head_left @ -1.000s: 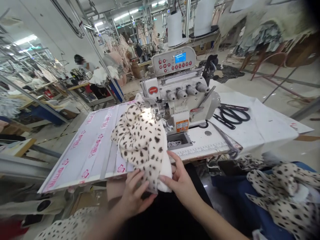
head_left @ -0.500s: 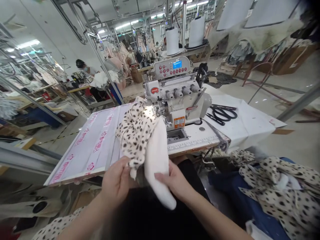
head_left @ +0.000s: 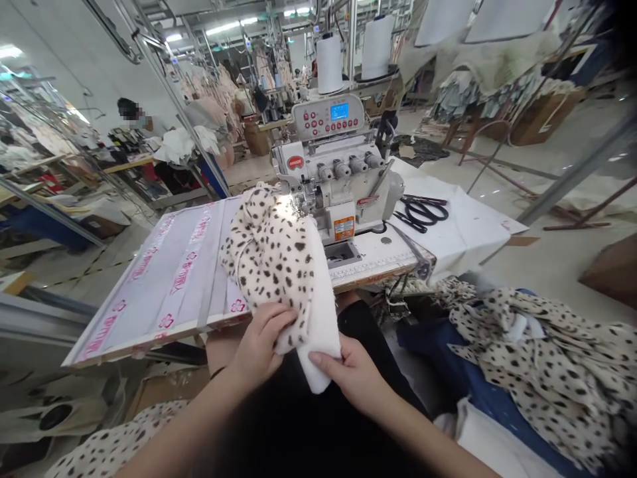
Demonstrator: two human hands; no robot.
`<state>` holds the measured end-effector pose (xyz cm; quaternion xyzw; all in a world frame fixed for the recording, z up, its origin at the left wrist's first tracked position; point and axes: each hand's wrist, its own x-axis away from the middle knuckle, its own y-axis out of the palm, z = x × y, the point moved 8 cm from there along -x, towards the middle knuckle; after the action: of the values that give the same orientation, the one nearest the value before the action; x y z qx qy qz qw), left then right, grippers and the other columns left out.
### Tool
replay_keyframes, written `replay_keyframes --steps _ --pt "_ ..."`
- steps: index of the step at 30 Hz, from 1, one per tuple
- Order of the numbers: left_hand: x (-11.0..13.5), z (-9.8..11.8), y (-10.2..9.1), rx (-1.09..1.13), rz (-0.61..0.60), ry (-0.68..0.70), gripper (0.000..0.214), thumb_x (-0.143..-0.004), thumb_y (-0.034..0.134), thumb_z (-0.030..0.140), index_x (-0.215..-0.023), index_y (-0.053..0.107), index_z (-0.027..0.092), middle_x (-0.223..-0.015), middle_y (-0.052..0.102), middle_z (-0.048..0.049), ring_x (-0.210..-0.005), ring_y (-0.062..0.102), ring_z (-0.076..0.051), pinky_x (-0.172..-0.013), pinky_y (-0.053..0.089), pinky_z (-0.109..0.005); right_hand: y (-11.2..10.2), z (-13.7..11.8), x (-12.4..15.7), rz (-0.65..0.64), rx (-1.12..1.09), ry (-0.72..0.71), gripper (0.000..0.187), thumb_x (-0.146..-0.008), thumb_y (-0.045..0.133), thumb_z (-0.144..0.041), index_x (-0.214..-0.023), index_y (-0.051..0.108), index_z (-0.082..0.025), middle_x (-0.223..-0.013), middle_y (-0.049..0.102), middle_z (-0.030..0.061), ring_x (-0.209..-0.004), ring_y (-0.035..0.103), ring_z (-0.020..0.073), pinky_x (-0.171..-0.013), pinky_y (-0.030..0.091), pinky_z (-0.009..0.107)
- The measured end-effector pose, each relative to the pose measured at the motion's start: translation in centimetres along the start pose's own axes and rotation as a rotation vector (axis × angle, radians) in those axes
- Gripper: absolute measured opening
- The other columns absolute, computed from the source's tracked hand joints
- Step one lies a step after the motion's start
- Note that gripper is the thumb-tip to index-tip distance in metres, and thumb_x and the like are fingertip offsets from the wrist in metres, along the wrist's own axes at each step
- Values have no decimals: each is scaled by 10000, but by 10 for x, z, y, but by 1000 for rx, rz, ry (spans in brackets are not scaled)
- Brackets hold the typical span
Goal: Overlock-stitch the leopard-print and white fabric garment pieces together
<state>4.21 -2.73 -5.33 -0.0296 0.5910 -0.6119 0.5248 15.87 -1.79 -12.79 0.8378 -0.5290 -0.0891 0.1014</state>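
A cream fleece piece with dark spots [head_left: 273, 259] lies from the sewing machine's needle area down over the table's front edge. Its plain white underside [head_left: 321, 318] shows along the right. My left hand [head_left: 261, 345] is closed on the spotted lower edge. My right hand [head_left: 355, 375] pinches the white bottom corner just below the table edge. The white overlock sewing machine [head_left: 343, 182] stands right behind the fabric, with its control panel [head_left: 328, 118] on top.
Black scissors [head_left: 423, 211] lie on the white table [head_left: 164, 279] to the machine's right. A heap of the same spotted fabric [head_left: 542, 358] fills a blue bin at my right. Two thread cones [head_left: 351, 53] stand behind the machine. Another person sits at a far left workstation.
The fabric was flipped: half a second ago its white underside hung down long; now the spotted side faces up and my hands grip its lower edge closer together.
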Motion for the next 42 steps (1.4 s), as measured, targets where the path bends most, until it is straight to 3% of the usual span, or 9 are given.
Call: replay_keyframes --steps 7,13,16,18,21,26,31,34,42 --pt "-16 39 -6 -43 59 224 263 -808 471 144 -1062 521 98 -871 522 -97 -805 478 -184 -694 434 -343 7 -18 11 52 -25 -16 201 -752 621 -264 -924 573 -170 -764 560 -3 -657 492 122 -601 430 230" --pt "-22 55 -18 -35 60 144 278 -765 506 40 -1029 559 111 -813 531 -70 -777 472 -152 -664 433 -297 11 -49 22 -4 222 -146 167 -828 529 -252 -702 572 -151 -703 522 4 -678 497 130 -645 424 238" --pt "-23 60 -27 64 78 110 269 -724 539 -10 -956 574 121 -803 553 -57 -759 483 -136 -655 440 -276 12 -52 30 29 211 -187 45 -834 520 -199 -873 539 -191 -746 557 -6 -678 530 118 -637 446 219" --pt "-23 63 -29 106 78 110 260 -710 553 -13 -932 570 121 -800 559 -55 -758 487 -140 -666 444 -290 8 -56 34 106 201 -261 222 -827 519 -150 -1023 461 -237 -763 572 -21 -655 542 104 -611 456 198" --pt "-22 64 -26 165 67 115 267 -713 553 -9 -954 549 107 -819 564 -68 -776 490 -148 -682 445 -307 7 -74 40 144 364 -481 320 -801 487 -71 -1063 448 -250 -828 587 1 -715 565 114 -664 472 215" --pt "-19 54 -18 234 30 32 264 -759 492 -1 -989 536 122 -868 562 -73 -832 495 -151 -725 446 -311 18 -94 42 -59 583 -690 401 -761 374 -17 -1098 483 -205 -902 624 51 -801 598 145 -715 488 247" --pt "-20 51 -20 245 24 -44 270 -780 471 17 -1007 548 141 -911 552 -83 -890 494 -164 -762 447 -320 9 -98 39 16 744 -729 357 -767 474 -44 -1080 499 -213 -894 654 42 -804 617 145 -730 489 227" --pt "-21 51 -22 278 38 -71 257 -786 476 26 -995 553 154 -883 566 -75 -860 510 -156 -742 453 -311 12 -105 35 -28 706 -753 296 -788 476 -41 -1004 568 -221 -799 649 22 -702 602 127 -637 486 215" --pt "-24 49 -29 330 103 -119 243 -759 519 5 -944 567 157 -861 595 -54 -839 535 -148 -737 451 -316 11 -121 29 77 685 -758 234 -750 547 -35 -882 655 -195 -744 553 25 -682 538 122 -594 463 225"
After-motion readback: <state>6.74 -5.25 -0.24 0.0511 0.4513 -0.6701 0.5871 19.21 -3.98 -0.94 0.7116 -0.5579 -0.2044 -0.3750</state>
